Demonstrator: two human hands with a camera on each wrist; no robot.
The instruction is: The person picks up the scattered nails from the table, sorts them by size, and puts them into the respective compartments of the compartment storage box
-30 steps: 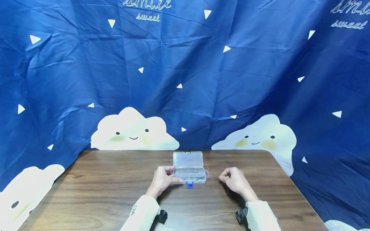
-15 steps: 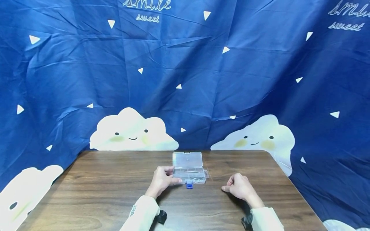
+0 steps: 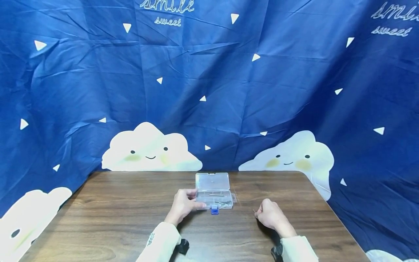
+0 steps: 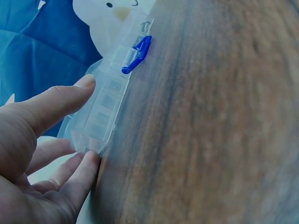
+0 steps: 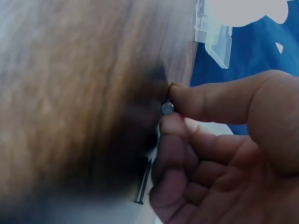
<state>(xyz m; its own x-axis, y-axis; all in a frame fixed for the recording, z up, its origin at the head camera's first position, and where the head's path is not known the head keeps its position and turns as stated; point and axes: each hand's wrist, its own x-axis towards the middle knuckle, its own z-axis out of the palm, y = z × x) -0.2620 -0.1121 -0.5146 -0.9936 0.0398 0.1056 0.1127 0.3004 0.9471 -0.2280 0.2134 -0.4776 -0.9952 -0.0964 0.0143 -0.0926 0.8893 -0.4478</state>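
A clear plastic compartment box stands on the table with its lid raised and its blue latch hanging down in front. My left hand holds the box's left end, thumb at the front corner and fingers against the side. A thin metal piece lies in the back compartment; several more are in the front right one. To the right of the box, my right hand pinches a nail, its round head showing between thumb and forefinger. Another nail shows beyond the curled fingers; whether it is held, I cannot tell.
The brown wooden table ends at a far edge close behind the box. Behind it hangs a blue curtain with clouds and triangles. A clear hanging tab juts from the box's right end.
My right hand has moved right and toward the near edge, away from the box, then turned slightly. The left hand and the box have stayed in place.
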